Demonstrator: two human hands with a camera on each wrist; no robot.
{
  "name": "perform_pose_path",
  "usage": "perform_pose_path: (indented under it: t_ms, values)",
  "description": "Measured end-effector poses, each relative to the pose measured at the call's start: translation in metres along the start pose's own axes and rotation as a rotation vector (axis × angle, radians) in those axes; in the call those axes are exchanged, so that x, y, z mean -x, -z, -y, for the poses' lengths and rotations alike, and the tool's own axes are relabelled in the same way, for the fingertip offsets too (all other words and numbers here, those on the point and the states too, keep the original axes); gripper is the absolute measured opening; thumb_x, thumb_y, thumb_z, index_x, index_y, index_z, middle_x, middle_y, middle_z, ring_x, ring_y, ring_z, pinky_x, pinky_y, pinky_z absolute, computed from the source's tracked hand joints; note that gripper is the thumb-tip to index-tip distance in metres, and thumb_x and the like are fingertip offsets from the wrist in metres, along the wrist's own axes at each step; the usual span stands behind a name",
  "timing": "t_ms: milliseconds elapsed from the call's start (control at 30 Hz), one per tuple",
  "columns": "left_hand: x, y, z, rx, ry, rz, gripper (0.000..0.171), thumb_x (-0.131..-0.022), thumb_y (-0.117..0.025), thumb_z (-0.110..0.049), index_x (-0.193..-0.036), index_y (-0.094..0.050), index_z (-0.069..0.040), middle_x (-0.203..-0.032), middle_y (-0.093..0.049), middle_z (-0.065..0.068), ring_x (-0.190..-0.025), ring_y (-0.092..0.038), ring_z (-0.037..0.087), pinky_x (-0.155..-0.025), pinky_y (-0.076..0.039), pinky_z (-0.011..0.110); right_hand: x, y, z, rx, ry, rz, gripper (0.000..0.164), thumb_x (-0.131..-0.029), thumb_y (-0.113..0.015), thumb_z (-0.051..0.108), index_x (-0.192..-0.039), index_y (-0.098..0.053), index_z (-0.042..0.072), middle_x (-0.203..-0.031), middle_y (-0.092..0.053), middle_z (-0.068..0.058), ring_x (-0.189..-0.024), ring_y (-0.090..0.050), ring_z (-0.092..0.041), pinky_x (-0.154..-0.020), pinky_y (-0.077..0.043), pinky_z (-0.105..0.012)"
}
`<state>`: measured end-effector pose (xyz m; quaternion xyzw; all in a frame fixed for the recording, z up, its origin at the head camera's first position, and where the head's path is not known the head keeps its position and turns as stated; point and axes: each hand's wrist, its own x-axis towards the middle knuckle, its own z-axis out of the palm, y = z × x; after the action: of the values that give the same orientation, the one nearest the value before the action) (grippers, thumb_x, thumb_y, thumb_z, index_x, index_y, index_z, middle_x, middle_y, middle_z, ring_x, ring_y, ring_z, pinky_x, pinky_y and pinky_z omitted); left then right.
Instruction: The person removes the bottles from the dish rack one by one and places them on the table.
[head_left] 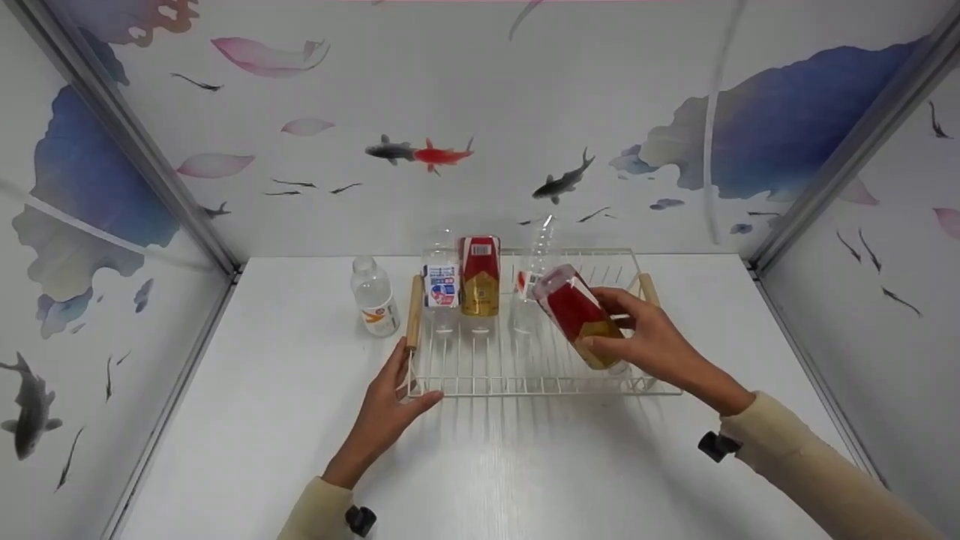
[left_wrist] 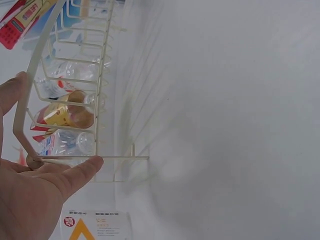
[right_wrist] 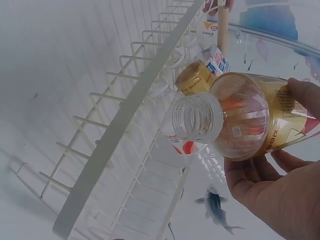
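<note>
In the head view my right hand [head_left: 637, 322] grips a clear plastic bottle with a red and gold label [head_left: 581, 311]. It is tilted neck-down over the right part of a white wire basket [head_left: 480, 386] with wooden handles. The bottle's uncapped neck [right_wrist: 197, 117] shows in the right wrist view. My left hand [head_left: 390, 397] holds the basket's front left corner, thumb at the front rail and fingers along the side. Inside the basket stand neck-down bottles: one with a blue and white label [head_left: 441, 285], one red and gold [head_left: 480, 281], and a clear one [head_left: 541, 247].
Left of the basket a clear bottle with an orange and white label [head_left: 375, 300] stands upright on the white table [head_left: 480, 465]. Printed panels [head_left: 480, 90] with fish and petals enclose the back and sides.
</note>
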<state>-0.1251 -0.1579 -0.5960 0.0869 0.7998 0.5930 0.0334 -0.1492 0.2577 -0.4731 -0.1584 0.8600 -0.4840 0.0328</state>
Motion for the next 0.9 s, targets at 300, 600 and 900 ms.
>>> perform_pose_path:
  t_ms: [300, 600, 900]
  values:
    - [0.002, 0.002, -0.004, -0.024, 0.017, 0.006, 0.116, -0.094, -0.091, -0.037, -0.176, -0.015, -0.005, -0.181, -0.021, 0.021, -0.165, -0.026, 0.041, -0.121, -0.043, 0.053, 0.001, -0.002, 0.002, 0.009, 0.021, 0.006, 0.073, -0.094, -0.09, 0.019, -0.158, -0.056, 0.009, -0.15, -0.064, -0.013, -0.131, -0.063, -0.037, -0.097, -0.063, -0.034]
    - [0.005, 0.005, -0.011, -0.075, 0.02, 0.007, 0.111, -0.095, -0.09, -0.038, -0.176, -0.02, -0.009, -0.182, -0.023, 0.016, -0.166, -0.027, 0.039, -0.124, -0.041, 0.054, 0.002, -0.005, 0.003, 0.034, 0.067, 0.023, 0.072, -0.093, -0.091, 0.017, -0.156, -0.057, 0.008, -0.151, -0.064, -0.012, -0.132, -0.062, -0.035, -0.099, -0.062, -0.036]
    - [0.005, 0.008, -0.015, -0.16, -0.037, -0.009, 0.107, -0.094, -0.091, -0.029, -0.175, -0.025, -0.008, -0.181, -0.024, 0.017, -0.166, -0.028, 0.039, -0.127, -0.038, 0.055, 0.002, -0.009, 0.004, 0.052, 0.085, 0.044, 0.071, -0.092, -0.091, 0.012, -0.155, -0.06, 0.01, -0.151, -0.065, -0.009, -0.129, -0.064, -0.033, -0.095, -0.063, -0.033]
